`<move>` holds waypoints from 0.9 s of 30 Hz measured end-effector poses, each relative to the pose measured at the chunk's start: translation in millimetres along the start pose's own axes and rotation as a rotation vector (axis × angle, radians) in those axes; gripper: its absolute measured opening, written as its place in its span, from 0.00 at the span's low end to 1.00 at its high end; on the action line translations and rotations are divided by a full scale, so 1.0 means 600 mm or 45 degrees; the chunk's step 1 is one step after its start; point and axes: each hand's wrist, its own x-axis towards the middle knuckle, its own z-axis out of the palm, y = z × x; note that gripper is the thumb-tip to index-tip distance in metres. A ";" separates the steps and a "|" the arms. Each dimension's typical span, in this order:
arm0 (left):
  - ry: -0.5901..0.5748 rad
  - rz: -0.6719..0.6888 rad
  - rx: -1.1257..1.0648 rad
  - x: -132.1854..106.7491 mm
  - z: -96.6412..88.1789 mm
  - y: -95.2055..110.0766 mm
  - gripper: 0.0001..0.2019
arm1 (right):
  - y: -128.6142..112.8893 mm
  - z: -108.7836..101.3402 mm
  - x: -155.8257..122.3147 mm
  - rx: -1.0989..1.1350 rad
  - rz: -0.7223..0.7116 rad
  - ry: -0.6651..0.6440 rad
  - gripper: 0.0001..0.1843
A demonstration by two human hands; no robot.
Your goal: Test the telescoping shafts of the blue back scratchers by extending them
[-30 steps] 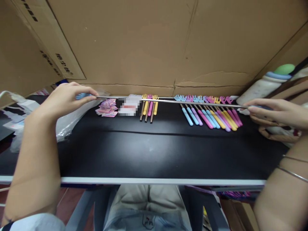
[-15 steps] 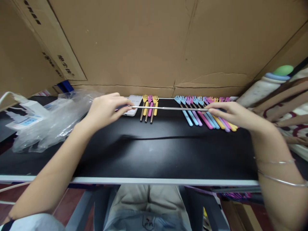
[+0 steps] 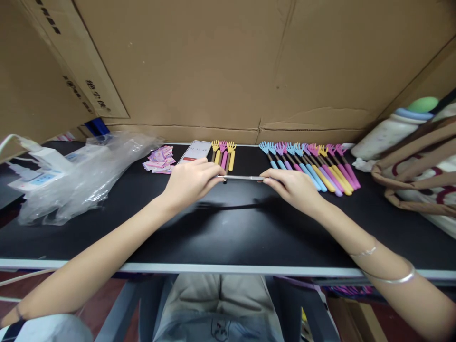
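A thin metal telescopic rod (image 3: 240, 178) hangs level above the black table (image 3: 228, 228), now only a short length showing. My left hand (image 3: 190, 180) is closed round its left end and my right hand (image 3: 290, 186) is closed round its right end. Behind my hands, three small hand-shaped scratchers (image 3: 223, 156) with yellow and pink handles lie side by side. To the right, a row of several more scratchers (image 3: 309, 164) in blue, pink, purple and yellow lies against the cardboard wall.
A phone (image 3: 195, 151) and a pile of pink slips (image 3: 158, 159) lie at the back left. A crumpled clear plastic bag (image 3: 81, 175) and a white power strip (image 3: 39, 166) sit at far left. A bottle (image 3: 388, 128) and a brown-strapped bag (image 3: 420, 166) stand at right.
My hands have come together from far apart toward the table's middle, and the rod between them has shortened from a long span to a short one.
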 end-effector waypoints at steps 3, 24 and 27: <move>0.043 0.053 -0.030 -0.001 0.010 0.019 0.13 | -0.016 0.013 0.000 0.043 -0.092 -0.048 0.16; -0.086 0.120 0.046 -0.003 0.013 0.004 0.17 | -0.028 0.010 -0.002 -0.205 -0.126 0.003 0.18; -0.097 0.075 0.156 -0.004 -0.006 -0.029 0.18 | -0.007 -0.009 -0.003 -0.319 -0.105 0.068 0.19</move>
